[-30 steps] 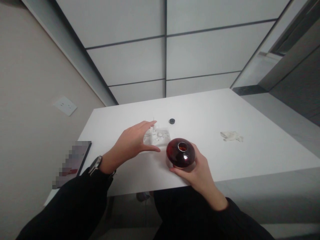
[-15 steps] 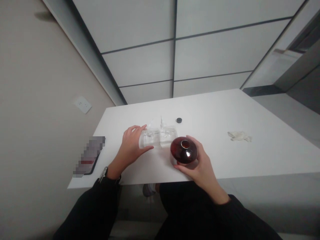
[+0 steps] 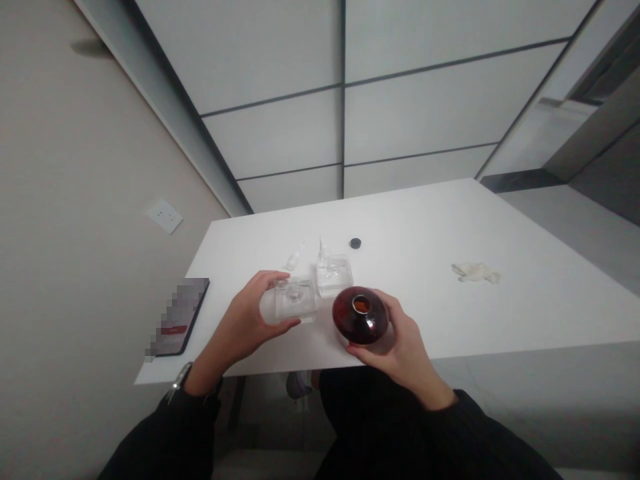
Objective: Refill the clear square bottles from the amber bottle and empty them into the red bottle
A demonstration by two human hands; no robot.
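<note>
My right hand (image 3: 403,340) is wrapped round a dark red, rounded glass bottle (image 3: 354,327) with an open mouth at its top. Thumb and fingers of my left hand (image 3: 245,313) grip the opposite sides of a clear square glass container (image 3: 294,303), which has a round feature in its top. Just behind, between my hands, a second clear square container (image 3: 335,277) stands on the table. A small clear dropper-like piece (image 3: 321,248) with a thin upright tip is at that container's back left corner.
A small black cap (image 3: 355,243) lies farther back on the white table (image 3: 410,220). Another small clear piece (image 3: 293,259) is behind my left hand. At the left edge rests a phone (image 3: 183,317); a crumpled pale cloth or glove (image 3: 475,272) lies to the right.
My left hand has drawn its clear container toward me and slightly left, away from the other one. The red bottle has come a little nearer in my right hand.
</note>
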